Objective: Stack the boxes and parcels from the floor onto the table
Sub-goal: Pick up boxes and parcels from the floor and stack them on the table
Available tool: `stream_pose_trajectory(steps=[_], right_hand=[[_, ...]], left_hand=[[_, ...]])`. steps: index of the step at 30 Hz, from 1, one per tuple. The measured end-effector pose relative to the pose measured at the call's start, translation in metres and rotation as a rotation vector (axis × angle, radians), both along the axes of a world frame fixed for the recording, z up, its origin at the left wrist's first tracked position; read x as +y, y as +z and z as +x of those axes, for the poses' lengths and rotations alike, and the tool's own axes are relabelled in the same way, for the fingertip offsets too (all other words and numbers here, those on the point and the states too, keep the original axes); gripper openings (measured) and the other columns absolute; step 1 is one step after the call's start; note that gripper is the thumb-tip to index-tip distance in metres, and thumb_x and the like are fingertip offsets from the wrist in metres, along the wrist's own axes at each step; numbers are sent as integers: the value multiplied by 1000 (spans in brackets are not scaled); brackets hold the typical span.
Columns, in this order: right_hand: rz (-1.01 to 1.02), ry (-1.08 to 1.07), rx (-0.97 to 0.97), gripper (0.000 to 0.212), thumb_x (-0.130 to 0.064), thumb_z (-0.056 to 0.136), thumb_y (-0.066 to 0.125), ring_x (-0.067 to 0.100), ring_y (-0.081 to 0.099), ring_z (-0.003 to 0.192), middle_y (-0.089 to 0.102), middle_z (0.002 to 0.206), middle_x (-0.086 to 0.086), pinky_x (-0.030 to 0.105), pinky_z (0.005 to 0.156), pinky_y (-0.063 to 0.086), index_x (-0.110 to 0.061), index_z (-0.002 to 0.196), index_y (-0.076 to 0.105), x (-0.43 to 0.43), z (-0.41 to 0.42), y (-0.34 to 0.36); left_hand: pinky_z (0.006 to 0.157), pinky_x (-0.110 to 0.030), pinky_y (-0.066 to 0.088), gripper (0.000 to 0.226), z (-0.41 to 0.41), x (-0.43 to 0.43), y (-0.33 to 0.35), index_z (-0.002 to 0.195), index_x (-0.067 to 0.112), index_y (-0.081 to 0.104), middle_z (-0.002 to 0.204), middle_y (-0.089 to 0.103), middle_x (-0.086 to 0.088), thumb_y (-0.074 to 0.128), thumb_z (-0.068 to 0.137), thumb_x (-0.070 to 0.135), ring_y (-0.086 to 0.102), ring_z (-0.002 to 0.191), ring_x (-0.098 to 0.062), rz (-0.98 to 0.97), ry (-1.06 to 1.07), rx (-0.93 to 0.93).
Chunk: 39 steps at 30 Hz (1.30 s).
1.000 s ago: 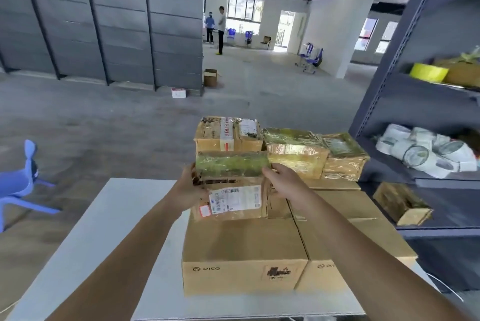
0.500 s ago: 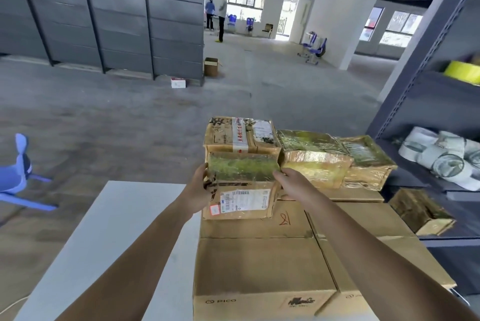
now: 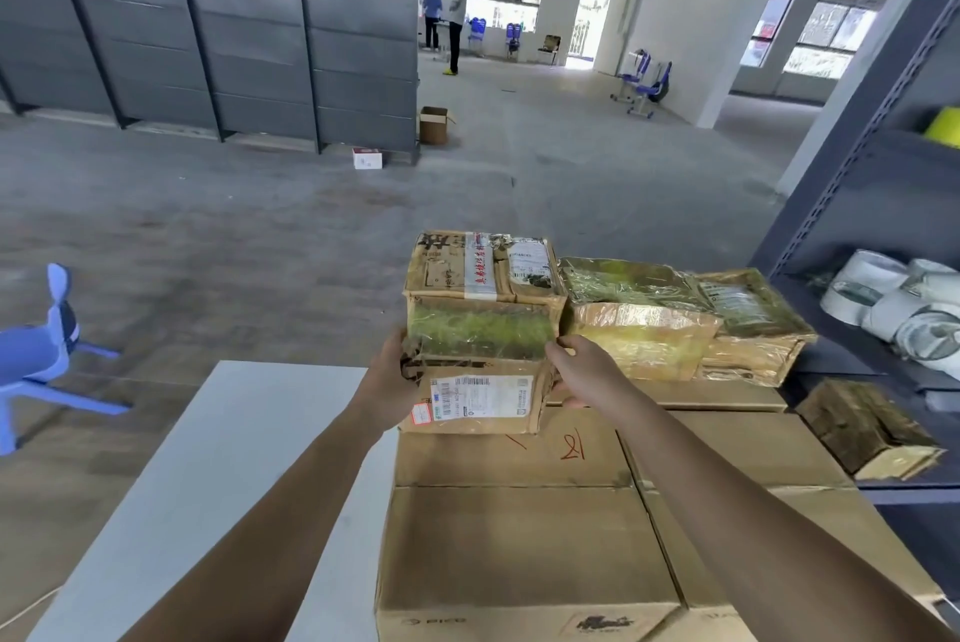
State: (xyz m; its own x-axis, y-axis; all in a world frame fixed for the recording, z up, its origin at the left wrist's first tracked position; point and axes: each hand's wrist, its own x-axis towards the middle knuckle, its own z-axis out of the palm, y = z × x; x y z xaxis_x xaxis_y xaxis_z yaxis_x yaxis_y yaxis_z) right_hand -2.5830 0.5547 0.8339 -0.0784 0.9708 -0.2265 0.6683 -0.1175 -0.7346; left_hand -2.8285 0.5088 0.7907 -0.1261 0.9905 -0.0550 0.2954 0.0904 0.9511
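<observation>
A taped brown parcel (image 3: 480, 371) with a white label on its front and green tape on top sits on the big cardboard boxes (image 3: 519, 537) that cover the white table (image 3: 223, 459). My left hand (image 3: 389, 381) holds its left side and my right hand (image 3: 576, 371) grips its right side. Right behind it stands another taped parcel (image 3: 483, 267). Two more plastic-wrapped parcels (image 3: 639, 314) (image 3: 753, 324) lie to the right on the boxes.
A dark metal shelf (image 3: 883, 204) at the right holds white tape rolls (image 3: 904, 314) and a worn box (image 3: 867, 428). A blue chair (image 3: 41, 355) stands left of the table. An open carton (image 3: 434, 124) and a small white box (image 3: 367, 158) lie on the floor far off. Two people stand in the distance.
The parcel in both hands has moved forward and settled onto the big boxes, close against the parcel behind it. The view has drawn nearer to the table.
</observation>
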Motion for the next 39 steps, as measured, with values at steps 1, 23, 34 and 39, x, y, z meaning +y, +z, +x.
stream_pose_trajectory(steps=[1, 23, 34, 39], right_hand=[[1, -3, 5, 51, -41, 99, 43, 16, 66, 86, 54, 95, -10, 36, 72, 60, -16, 144, 40, 0, 0, 0], [-53, -9, -14, 61, -55, 100, 29, 21, 65, 98, 55, 103, -2, 46, 84, 57, -15, 146, 35, -10, -5, -11], [-19, -21, -35, 57, -59, 97, 32, 16, 65, 95, 54, 94, -17, 47, 82, 57, -22, 139, 41, -25, -4, -19], [25, -4, -54, 52, -54, 99, 31, 16, 63, 95, 53, 91, -18, 47, 85, 54, -20, 136, 44, -23, -7, -13]], left_hand=[[63, -17, 48, 68, 1, -1, 0, 121, 39, 43, 99, 62, 18, 51, 55, 49, 63, 86, 0, 15, 4, 1], [58, -19, 42, 38, -1, -12, -7, 125, 28, 41, 91, 56, 18, 55, 91, 20, 56, 78, 0, -73, 103, 47], [65, -31, 47, 46, 3, -10, -9, 137, 23, 37, 98, 62, 4, 51, 93, 27, 58, 86, -14, -159, 96, 65], [61, -28, 45, 48, 3, -12, -9, 137, 24, 37, 94, 62, 4, 51, 91, 22, 56, 79, -12, -166, 102, 20]])
